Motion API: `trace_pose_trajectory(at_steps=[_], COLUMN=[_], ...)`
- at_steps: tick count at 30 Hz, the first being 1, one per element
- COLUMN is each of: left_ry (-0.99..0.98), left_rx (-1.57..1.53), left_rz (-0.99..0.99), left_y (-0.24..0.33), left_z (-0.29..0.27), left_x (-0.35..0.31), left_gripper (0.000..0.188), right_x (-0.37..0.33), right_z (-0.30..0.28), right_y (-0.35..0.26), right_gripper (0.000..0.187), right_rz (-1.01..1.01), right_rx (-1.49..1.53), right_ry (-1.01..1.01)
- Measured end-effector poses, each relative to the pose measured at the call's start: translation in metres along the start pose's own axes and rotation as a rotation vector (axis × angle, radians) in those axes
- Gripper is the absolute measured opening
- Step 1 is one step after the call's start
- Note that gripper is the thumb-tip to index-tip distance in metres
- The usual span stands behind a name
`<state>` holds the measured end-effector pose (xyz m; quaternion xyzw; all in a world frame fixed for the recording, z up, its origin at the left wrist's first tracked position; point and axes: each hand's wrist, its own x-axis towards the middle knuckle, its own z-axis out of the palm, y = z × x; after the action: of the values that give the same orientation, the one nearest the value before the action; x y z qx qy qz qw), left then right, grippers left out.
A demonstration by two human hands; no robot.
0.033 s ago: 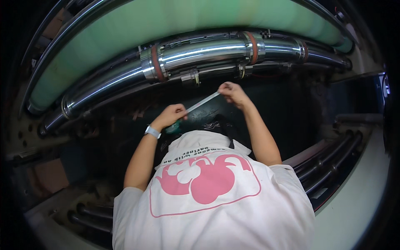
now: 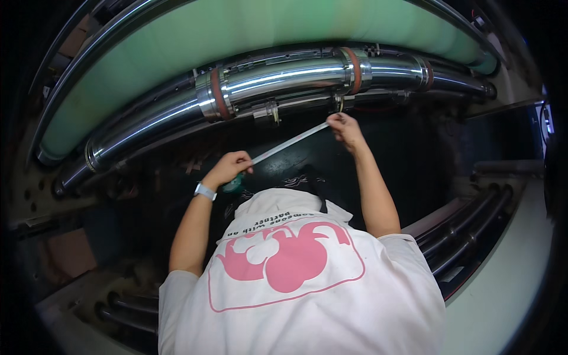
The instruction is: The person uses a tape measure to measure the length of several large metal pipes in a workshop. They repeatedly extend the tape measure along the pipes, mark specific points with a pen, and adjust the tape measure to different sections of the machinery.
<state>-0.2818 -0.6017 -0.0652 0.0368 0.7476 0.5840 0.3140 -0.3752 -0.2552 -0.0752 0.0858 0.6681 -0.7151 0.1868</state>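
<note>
In front of my chest a white tape measure (image 2: 290,143) is stretched taut on a slant, with its right end higher and farther away. My left hand (image 2: 229,168), with a pale-banded watch at the wrist, is closed on the near end. A green rounded thing (image 2: 233,184), perhaps the tape's case, shows partly below that hand. The far end is pinched in the fingers of my right hand (image 2: 345,130), just below a metal fitting (image 2: 341,103) under a shiny roller.
Beyond my hands a steel shaft (image 2: 284,81) with orange-red bands runs across, below a large green cylinder (image 2: 266,26). A small bracket (image 2: 266,112) hangs under the shaft. Dark pipes (image 2: 464,234) lie at the right beside a pale panel (image 2: 497,296).
My hands have moved apart, the left one to the left and the right one slightly right. A longer stretch of the white tape shows between them.
</note>
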Motion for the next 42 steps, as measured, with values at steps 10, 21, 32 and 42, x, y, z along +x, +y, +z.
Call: trace_pose_trajectory(at_steps=[10,21,32,42], left_ry=[0.677,0.935,0.822,0.738], left_rx=[0.686,0.960,1.010,1.080], left_rz=[0.221,0.061,0.061,0.025], left_y=[0.015,0.007,0.015,0.022], left_z=[-0.017,-0.009,-0.019,-0.020], left_x=[0.040,0.054,0.058,0.058], left_gripper=[0.014,0.018,0.019,0.019], right_x=[0.078,0.061,0.089,0.109], right_z=[-0.053,-0.017,0.117,0.159], right_y=[0.043,0.063,0.134,0.134], right_gripper=[0.009,0.010,0.054,0.045], right_rz=[-0.484,-0.255,0.522,0.557], right_rx=[-0.317,0.166,0.662,1.100], right_ry=[0.639,0.637,-0.246,-0.196])
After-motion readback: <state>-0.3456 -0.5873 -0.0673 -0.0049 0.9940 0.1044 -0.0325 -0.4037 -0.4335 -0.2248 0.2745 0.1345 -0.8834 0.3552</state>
